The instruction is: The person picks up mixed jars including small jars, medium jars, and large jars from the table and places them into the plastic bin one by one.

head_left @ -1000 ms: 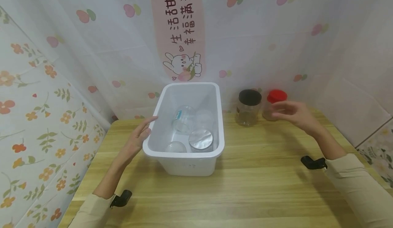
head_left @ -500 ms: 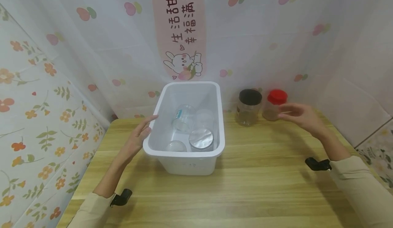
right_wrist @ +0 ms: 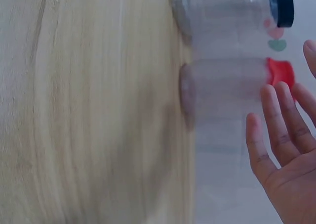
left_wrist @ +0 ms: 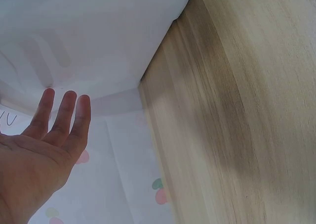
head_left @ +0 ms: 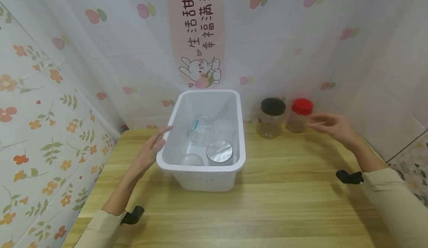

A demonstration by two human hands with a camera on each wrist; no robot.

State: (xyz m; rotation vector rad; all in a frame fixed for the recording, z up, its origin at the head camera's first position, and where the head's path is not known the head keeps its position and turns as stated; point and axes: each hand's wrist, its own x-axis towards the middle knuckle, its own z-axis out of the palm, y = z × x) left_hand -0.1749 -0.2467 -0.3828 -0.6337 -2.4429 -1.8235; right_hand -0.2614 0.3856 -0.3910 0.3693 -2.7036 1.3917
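A white plastic tub (head_left: pixel 200 169) stands on the wooden table, and my left hand (head_left: pixel 150 151) rests against its left rim with fingers extended. Inside lie several clear containers, among them a jar with a blue label (head_left: pixel 199 129) on its side and a jar with a silver lid (head_left: pixel 219 151). To the right, a clear jar with a red lid (head_left: pixel 300 116) stands upright at the table's back. My right hand (head_left: pixel 337 129) is just right of it, fingers relaxed and holding nothing. In the right wrist view, those fingers (right_wrist: pixel 282 120) overlap the red lid (right_wrist: pixel 281 73).
A clear jar with a black lid (head_left: pixel 271 118) stands left of the red-lidded one. Behind the table (head_left: pixel 287 203) hangs a printed curtain (head_left: pixel 281 36), and a floral cloth (head_left: pixel 50 129) covers the left side.
My right hand has drawn back to the right, away from the red-lidded jar, which is now more fully in sight. My left hand stays at the tub's rim.
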